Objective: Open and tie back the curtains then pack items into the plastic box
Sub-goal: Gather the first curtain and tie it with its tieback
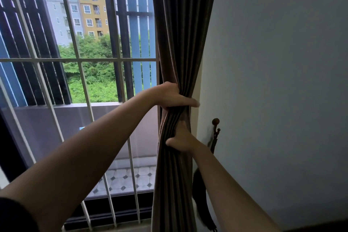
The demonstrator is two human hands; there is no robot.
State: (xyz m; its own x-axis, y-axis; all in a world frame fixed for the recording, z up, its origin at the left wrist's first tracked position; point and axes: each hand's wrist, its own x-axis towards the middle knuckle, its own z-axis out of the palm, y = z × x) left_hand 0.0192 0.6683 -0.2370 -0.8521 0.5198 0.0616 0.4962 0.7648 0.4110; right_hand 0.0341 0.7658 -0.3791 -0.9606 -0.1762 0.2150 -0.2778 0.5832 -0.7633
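- Gripping the bunched curtain (181, 34) beside the wall (282, 62) with the left hand (174, 98), fingers hidden behind.
- Clutching it just below with the right hand (182, 140).
- Partly blocking a tieback (200, 203) under the hook (215, 122).

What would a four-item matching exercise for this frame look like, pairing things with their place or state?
Things:
1. left hand
2. right hand
3. wall hook
4. dark tieback

Places or states:
A. fixed to the wall, right of the curtain
B. grips the gathered curtain, the upper hold
C. hangs loose below the hook
D. grips the gathered curtain, the lower hold

Pairs: 1-B, 2-D, 3-A, 4-C.
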